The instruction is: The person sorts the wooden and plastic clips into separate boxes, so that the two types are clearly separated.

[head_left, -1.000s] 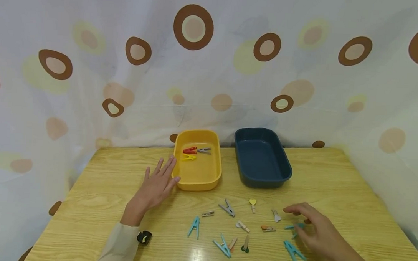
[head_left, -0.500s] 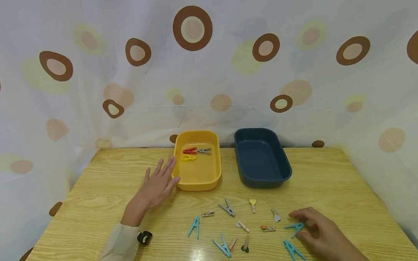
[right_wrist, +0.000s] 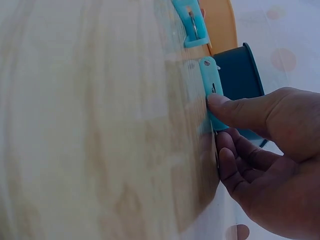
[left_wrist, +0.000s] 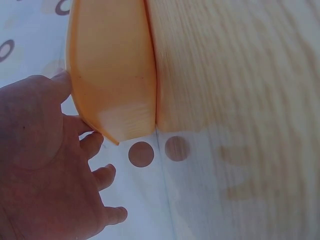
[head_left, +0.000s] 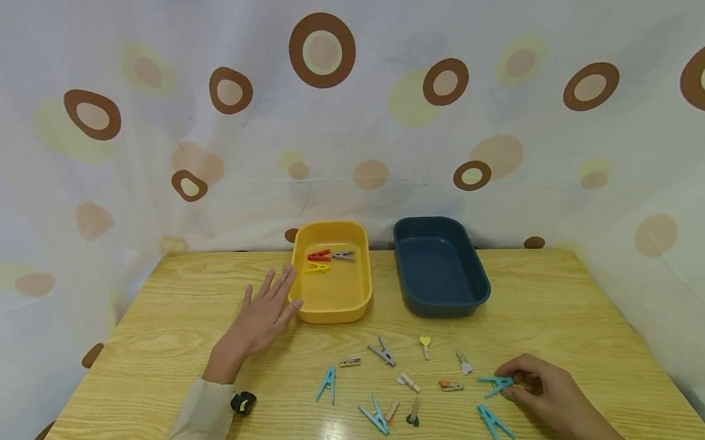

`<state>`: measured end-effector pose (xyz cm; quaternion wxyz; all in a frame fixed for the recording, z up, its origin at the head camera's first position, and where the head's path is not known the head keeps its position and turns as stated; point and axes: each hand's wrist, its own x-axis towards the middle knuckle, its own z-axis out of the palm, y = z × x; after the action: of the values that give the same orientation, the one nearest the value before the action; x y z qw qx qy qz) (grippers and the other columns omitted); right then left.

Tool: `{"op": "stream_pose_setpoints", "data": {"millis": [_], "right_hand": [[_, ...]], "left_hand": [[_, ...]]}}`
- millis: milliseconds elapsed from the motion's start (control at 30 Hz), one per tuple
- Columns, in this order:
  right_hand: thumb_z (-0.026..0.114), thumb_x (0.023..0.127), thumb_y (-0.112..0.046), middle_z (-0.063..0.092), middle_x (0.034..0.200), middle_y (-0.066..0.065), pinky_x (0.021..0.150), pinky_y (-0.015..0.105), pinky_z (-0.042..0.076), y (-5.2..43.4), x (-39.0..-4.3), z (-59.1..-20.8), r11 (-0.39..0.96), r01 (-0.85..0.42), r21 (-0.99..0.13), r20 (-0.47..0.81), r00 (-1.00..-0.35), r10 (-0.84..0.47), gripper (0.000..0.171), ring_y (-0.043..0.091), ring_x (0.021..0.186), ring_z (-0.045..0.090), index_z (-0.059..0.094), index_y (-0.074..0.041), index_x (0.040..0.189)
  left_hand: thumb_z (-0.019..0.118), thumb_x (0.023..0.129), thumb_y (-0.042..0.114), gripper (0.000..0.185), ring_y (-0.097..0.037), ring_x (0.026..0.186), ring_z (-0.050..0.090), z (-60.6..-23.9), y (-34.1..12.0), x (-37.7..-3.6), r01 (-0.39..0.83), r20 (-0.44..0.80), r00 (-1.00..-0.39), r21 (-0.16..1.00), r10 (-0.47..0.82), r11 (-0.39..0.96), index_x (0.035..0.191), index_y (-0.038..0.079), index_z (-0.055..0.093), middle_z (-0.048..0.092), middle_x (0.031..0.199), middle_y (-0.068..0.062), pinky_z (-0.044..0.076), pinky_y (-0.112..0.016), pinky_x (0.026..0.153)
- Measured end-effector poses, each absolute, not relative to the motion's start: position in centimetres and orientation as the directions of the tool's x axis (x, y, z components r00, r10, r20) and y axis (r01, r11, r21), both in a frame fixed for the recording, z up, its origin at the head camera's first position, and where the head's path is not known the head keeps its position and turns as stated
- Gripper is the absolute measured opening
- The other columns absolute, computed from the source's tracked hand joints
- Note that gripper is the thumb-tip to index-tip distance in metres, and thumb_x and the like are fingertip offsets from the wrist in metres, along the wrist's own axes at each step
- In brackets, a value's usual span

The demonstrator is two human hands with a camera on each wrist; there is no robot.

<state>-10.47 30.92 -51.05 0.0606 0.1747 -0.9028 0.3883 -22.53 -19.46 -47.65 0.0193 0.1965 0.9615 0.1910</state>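
My right hand (head_left: 536, 388) is low on the wooden table (head_left: 559, 298) at the right and pinches a teal clothespin (head_left: 494, 383) between thumb and curled fingers. In the right wrist view my thumb (right_wrist: 240, 111) presses on that teal clothespin (right_wrist: 212, 87) against the tabletop. My left hand (head_left: 263, 317) lies flat with straight fingers, fingertips touching the left side of the yellow tray (head_left: 358, 298). In the left wrist view my left hand (left_wrist: 50, 165) rests against the yellow tray (left_wrist: 112, 75).
The yellow tray holds a red peg (head_left: 319, 254), a grey peg (head_left: 343, 254) and a yellow peg (head_left: 318, 268). A dark blue tray (head_left: 439, 304) stands beside it. Several small pegs lie scattered in front, among them teal ones (head_left: 327, 382) (head_left: 495, 426) (head_left: 375, 415). A dotted curtain (head_left: 356, 103) surrounds the table.
My right hand dropped onto the table and closed thumb and fingers on the teal clothespin at the right. The left hand stayed by the yellow tray.
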Motion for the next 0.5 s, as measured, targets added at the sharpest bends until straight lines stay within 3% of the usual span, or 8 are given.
{"op": "stream_pose_setpoints", "data": {"millis": [500], "right_hand": [[0.084, 0.083, 0.0, 0.069, 0.092, -0.011, 0.064, 0.024, 0.057, 29.9, -10.5, -50.3, 0.651, -0.354, -0.671, 0.27, -0.935, -0.231, 0.027, 0.001, 0.077, 0.062, 0.073, -0.019, 0.1]], "left_hand": [[0.034, 0.112, 0.047, 0.069, -0.039, 0.156, 0.005, -47.6, -19.5, -22.3, 0.373, 0.051, -0.923, 0.367, 0.382, 0.852, 0.166, 0.01, 0.011, 0.009, 0.171, -0.007, 0.002, -0.074, 0.116]]}}
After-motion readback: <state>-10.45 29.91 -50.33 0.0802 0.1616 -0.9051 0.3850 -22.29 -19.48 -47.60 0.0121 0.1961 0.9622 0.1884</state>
